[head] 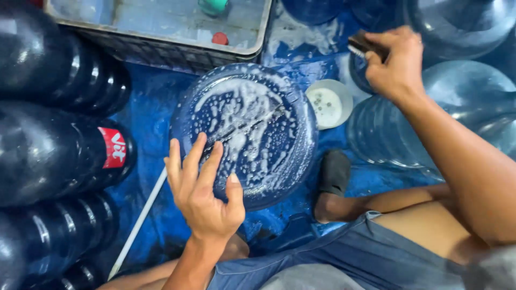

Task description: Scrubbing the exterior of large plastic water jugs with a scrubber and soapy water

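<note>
The left hand point(201, 196) lies spread, steadying the soapy round blue plastic water jug point(252, 134); the right hand point(395, 62) is clenched around a dark scrubbing brush point(363, 44).

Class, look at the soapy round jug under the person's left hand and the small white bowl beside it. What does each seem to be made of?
Soapy jug: likely clear blue plastic, glossy; light shines through it under the suds. White bowl: probably opaque plastic with a matt look, though ceramic cannot be ruled out.

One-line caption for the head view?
Left hand steadies a soapy blue water jug while right hand holds a brush.
</note>
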